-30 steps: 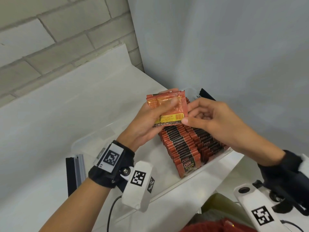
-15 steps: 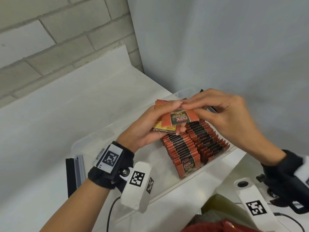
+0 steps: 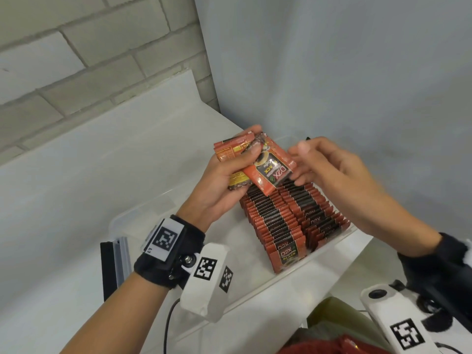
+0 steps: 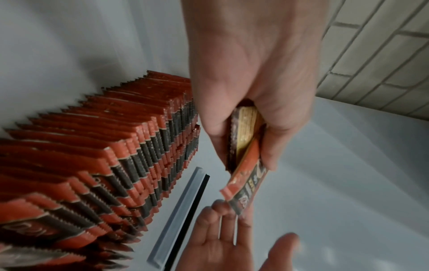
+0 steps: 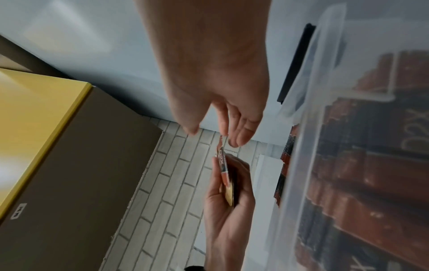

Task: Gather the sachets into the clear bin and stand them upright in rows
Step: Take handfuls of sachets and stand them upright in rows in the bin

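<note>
While both hands hovered above the clear bin [image 3: 332, 254]:
Head view: left hand [image 3: 219, 182] gripped a small stack of sachets [image 3: 229, 155]; its top sachet [image 3: 270, 169] angled out to the right hand [image 3: 329, 169], fingers loosely extended, touching its edge.
Left wrist view: rows of sachets [image 4: 116, 155] stood upright.
Right wrist view: bin wall [image 5: 308, 128] lay beside the hand.

Looks like a stockroom or shop back area: painted grey-white brick wall [image 3: 76, 62], plain white laminate worktop [image 3: 63, 200], clear plastic storage bin [image 3: 329, 254] w/ rows of identical red-and-black coffee sachets [image 3: 278, 226], labelled brown-and-yellow cabinet [image 5: 58, 146] nearby.
</note>
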The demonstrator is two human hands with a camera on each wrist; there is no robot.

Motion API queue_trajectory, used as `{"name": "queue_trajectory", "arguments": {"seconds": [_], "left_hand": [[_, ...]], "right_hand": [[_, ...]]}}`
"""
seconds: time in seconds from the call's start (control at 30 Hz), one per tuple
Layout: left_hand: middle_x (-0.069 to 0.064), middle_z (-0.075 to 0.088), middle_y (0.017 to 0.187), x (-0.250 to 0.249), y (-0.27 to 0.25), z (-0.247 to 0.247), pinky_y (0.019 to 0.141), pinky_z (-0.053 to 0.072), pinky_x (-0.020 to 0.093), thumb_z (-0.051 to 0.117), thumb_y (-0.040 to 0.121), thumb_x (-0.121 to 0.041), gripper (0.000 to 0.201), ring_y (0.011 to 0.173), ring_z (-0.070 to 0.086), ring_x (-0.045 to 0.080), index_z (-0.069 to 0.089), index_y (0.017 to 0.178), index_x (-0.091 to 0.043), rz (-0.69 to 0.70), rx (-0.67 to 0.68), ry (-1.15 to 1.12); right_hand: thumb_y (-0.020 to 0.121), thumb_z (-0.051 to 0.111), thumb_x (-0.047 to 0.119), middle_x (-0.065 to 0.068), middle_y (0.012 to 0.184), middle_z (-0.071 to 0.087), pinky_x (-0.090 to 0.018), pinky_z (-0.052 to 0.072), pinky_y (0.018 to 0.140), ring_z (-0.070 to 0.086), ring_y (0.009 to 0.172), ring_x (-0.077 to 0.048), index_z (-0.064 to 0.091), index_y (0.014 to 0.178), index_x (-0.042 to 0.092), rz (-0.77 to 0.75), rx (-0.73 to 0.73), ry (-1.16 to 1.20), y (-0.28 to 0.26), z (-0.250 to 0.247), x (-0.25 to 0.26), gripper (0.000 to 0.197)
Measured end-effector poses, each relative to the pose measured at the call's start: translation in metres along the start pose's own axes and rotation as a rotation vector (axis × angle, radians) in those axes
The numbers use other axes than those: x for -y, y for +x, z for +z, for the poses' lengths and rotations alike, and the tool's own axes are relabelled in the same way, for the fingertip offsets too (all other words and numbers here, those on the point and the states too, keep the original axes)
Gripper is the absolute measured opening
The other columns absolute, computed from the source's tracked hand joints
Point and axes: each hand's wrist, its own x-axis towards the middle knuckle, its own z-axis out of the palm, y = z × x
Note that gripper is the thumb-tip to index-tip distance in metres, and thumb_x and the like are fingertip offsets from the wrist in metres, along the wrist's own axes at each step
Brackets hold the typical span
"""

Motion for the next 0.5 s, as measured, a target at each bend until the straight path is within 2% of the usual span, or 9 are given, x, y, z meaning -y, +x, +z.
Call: {"name": "queue_trajectory", "arguments": {"seconds": [0.07, 0.13, 0.2, 0.3, 0.4, 0.5], "left_hand": [[0.003, 0.070, 0.095, 0.0004, 0.0006, -0.0011, 0.089, 0.053, 0.036, 0.058, 0.080, -0.007, 0.033, 0.092, 0.068, 0.019, 0.063, 0.112, -0.016, 0.032, -0.014, -0.018], [0.003, 0.071, 0.096, 0.0009, 0.0008, -0.0022, 0.093, 0.051, 0.039, 0.058, 0.080, -0.006, 0.035, 0.094, 0.068, 0.020, 0.063, 0.113, -0.017, 0.048, -0.020, -0.029], [0.004, 0.070, 0.097, 0.0011, 0.0006, -0.0026, 0.094, 0.049, 0.041, 0.058, 0.080, -0.006, 0.036, 0.097, 0.067, 0.023, 0.063, 0.113, -0.018, 0.054, -0.018, -0.039], [0.006, 0.068, 0.100, 0.0010, -0.0002, -0.0026, 0.095, 0.049, 0.042, 0.058, 0.080, -0.004, 0.038, 0.099, 0.065, 0.024, 0.061, 0.115, -0.018, 0.060, -0.011, -0.053], [0.008, 0.068, 0.101, 0.0008, 0.0005, -0.0025, 0.091, 0.052, 0.037, 0.057, 0.082, -0.005, 0.036, 0.098, 0.065, 0.024, 0.059, 0.115, -0.015, 0.061, -0.011, -0.068], [0.006, 0.068, 0.096, -0.0009, 0.0019, -0.0021, 0.085, 0.053, 0.032, 0.057, 0.084, -0.019, 0.028, 0.093, 0.066, 0.020, 0.060, 0.111, -0.015, 0.035, -0.032, -0.080]], "right_hand": [[0.070, 0.061, 0.051, 0.003, 0.081, 0.070, -0.015, 0.050, 0.069, 0.065, 0.073, -0.006, 0.063, 0.096, 0.017, 0.053, 0.076, -0.031, -0.0019, 0.0038, -0.0009, 0.043], [0.069, 0.068, 0.044, 0.004, 0.083, 0.072, -0.017, 0.053, 0.073, 0.068, 0.076, -0.007, 0.064, 0.098, 0.017, 0.082, 0.129, -0.037, -0.0022, 0.0064, -0.0040, 0.040], [0.070, 0.072, 0.036, -0.001, 0.088, 0.073, -0.021, 0.055, 0.077, 0.070, 0.078, -0.013, 0.067, 0.101, 0.011, 0.103, 0.134, -0.041, -0.0007, 0.0068, -0.0074, 0.041], [0.073, 0.072, 0.025, -0.009, 0.086, 0.074, -0.023, 0.056, 0.076, 0.070, 0.076, -0.017, 0.067, 0.093, 0.003, 0.122, 0.113, 0.020, 0.0020, 0.0082, -0.0104, 0.031], [0.081, 0.069, 0.013, -0.015, 0.082, 0.074, -0.025, 0.058, 0.074, 0.072, 0.076, -0.023, 0.060, 0.083, 0.004, 0.130, 0.073, 0.116, 0.0030, 0.0092, -0.0091, 0.013], [0.086, 0.065, 0.007, -0.014, 0.079, 0.073, -0.019, 0.055, 0.068, 0.072, 0.072, -0.019, 0.053, 0.083, 0.007, 0.099, 0.033, 0.130, 0.0025, 0.0030, -0.0043, 0.011]]}}
